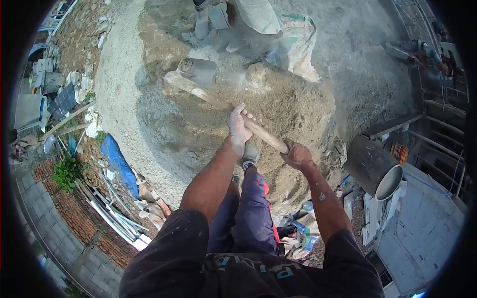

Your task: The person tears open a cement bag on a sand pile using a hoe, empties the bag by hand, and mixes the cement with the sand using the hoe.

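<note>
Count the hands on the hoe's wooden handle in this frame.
2. The left hand grips the wooden handle partway along, nearer the metal blade; the right hand grips the far end. The handle between them and up to the blade shows no other.

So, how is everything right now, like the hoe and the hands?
Hoe: held
Left hand: gripping hoe, dusty
Right hand: gripping hoe
Dirt: loose, heaped
Sack: crumpled
Tarp: bunched up
Plant: green, leafy
Drum: can't tell if full
</note>
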Demonstrator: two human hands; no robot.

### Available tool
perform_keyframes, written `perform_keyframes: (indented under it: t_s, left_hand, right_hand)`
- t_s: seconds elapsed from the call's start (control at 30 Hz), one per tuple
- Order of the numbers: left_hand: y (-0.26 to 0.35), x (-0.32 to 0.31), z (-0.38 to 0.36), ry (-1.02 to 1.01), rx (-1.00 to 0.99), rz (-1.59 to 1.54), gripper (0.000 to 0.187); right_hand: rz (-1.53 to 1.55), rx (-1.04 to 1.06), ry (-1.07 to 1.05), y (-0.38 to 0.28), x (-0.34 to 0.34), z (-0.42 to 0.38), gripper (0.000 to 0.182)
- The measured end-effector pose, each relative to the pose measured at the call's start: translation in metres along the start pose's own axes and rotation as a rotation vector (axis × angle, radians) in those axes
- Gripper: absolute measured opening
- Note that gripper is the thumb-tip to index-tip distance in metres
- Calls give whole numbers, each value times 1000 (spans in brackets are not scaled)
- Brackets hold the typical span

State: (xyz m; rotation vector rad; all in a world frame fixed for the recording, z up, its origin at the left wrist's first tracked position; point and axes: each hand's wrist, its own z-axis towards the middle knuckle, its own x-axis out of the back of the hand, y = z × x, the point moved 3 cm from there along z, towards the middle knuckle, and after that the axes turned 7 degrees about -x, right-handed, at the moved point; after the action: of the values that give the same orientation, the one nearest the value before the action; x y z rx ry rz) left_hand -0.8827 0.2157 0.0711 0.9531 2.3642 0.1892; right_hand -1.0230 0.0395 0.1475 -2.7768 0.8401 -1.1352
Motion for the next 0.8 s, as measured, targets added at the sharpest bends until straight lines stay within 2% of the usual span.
perform_keyframes:
  t_s: [0.03,0.1,0.17,0.27,0.37,0.47,0.57,0.67,0.77,0.8]
  left_hand:
    - [15,5,1,28,-31,25,17]
    - [46,11,-2,91,-78,55,18]
    - [69,19,-13,170,-101,63,19]
    - [80,47,-12,167,-81,-23,20]
    - [85,35,-40,327,-119,-55,18]
    - [85,46,-44,406,-132,-192,18]
    - [107,55,-58,362,-161,-268,20]
    - [158,66,-84,495,-204,-369,22]
    - [227,87,-103,408,-382,-403,20]
    - [263,64,-126,412,-424,-378,20]
  right_hand:
    - [26,51,41,-12,0,7,35]
    - [23,63,-77,-38,2,10,32]
    - [51,161,-112,-57,12,4,38]
    - [-23,229,-179,-78,41,-6,48]
    - [-64,241,-290,-87,70,1,46]
    - [-143,311,-290,-97,87,16,44]
    - [-170,518,-135,-108,68,35,45]
    - [-226,567,-229,-172,84,29,41]
    - [-150,781,-99,-222,42,41,40]
    - [-99,819,-137,-250,38,43,41]
